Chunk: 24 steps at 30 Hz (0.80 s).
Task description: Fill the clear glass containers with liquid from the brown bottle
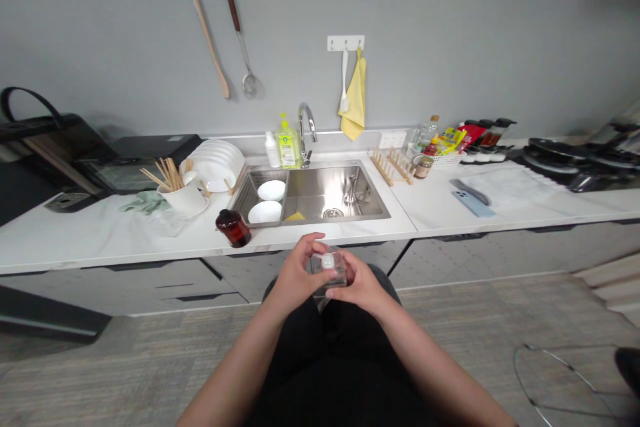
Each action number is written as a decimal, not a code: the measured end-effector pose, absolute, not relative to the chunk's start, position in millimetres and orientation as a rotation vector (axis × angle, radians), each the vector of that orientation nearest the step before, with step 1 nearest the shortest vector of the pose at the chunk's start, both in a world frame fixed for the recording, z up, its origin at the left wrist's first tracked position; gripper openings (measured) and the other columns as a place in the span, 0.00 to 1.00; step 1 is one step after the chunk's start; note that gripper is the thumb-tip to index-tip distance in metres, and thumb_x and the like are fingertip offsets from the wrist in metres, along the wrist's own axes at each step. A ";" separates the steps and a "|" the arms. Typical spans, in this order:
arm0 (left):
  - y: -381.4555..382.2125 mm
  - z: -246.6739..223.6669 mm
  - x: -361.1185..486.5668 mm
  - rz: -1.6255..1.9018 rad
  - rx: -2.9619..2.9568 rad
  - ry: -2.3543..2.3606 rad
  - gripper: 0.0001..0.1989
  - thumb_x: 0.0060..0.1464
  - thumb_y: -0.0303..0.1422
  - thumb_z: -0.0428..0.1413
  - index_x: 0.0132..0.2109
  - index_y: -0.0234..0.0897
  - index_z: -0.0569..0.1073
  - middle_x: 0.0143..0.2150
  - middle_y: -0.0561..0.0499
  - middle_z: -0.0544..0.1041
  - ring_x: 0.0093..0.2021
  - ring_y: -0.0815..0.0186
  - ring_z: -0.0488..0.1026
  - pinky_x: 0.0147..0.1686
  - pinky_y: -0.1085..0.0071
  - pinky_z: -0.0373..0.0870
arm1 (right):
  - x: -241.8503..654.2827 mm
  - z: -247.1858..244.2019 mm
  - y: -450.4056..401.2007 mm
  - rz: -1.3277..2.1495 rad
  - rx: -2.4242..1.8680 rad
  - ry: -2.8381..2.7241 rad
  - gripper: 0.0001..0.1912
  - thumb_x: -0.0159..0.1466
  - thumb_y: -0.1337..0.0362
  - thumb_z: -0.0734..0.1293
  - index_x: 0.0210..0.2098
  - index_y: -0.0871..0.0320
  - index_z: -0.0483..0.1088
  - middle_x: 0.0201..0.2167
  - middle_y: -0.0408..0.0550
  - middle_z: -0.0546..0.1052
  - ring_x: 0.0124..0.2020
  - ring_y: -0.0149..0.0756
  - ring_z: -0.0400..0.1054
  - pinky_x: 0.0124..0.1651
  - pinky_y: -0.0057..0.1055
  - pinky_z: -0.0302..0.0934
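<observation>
A clear, squarish transparent container (336, 275) with a round white cap on top is held in front of my body, just off the counter's front edge. My left hand (299, 275) wraps its left side, with the thumb by the cap. From the right, my right hand (361, 283) closes its fingers around the other side. On the counter to the left of my hands, a brown bottle with a black cap (233, 228) stands near the sink's front left corner.
Behind my hands lies the steel sink (380, 203), with white bowls (265, 211) in its left rack. Plates (216, 163) and a chopstick holder (183, 199) stand left. A blue phone (473, 203), knife and seasoning basket are right. A wire-legged stand (570, 368) is on the floor.
</observation>
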State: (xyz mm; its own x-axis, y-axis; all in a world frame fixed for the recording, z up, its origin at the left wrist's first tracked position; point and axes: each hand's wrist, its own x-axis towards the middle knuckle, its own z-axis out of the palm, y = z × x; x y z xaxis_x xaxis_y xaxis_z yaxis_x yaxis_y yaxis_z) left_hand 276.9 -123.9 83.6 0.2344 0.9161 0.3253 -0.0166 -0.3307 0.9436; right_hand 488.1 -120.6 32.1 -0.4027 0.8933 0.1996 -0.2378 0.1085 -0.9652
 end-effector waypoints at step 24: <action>-130.6 89.1 274.3 1.122 1.643 0.792 0.36 0.64 0.39 0.72 0.75 0.45 0.73 0.65 0.38 0.84 0.68 0.47 0.81 0.73 0.48 0.71 | 492.4 35.2 -125.9 1.466 -0.705 -1.493 0.44 0.53 0.54 0.91 0.64 0.49 0.75 0.62 0.53 0.82 0.55 0.49 0.83 0.57 0.43 0.79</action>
